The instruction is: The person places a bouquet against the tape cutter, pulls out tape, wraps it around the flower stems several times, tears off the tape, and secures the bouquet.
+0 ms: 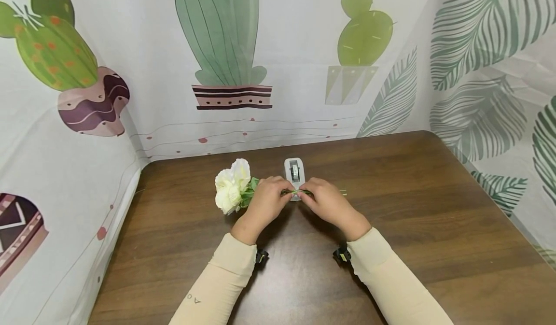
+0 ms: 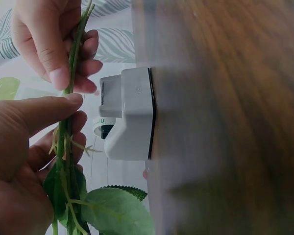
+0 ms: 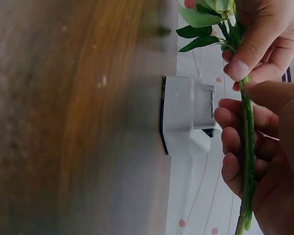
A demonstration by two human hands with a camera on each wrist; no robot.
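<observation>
A small bunch of white artificial flowers (image 1: 232,190) with green stems (image 1: 295,191) is held level just above the brown table (image 1: 417,209). My left hand (image 1: 266,200) grips the stems near the leaves (image 2: 112,210), thumb on top. My right hand (image 1: 326,200) pinches the same stems (image 3: 247,147) a little further along; their thin tips (image 1: 343,191) poke out to the right. A white tape dispenser (image 1: 294,171) stands on the table directly behind the stems, its cutter (image 3: 211,105) facing both hands. In the wrist views the stems (image 2: 68,122) run between thumbs and fingers of both hands.
Printed cloth with cactus (image 1: 223,40) and leaf patterns (image 1: 482,74) hangs behind and on both sides of the table. The table's left edge meets the cloth (image 1: 117,228) close to the flowers. Cream sleeves (image 1: 217,286) cover both forearms.
</observation>
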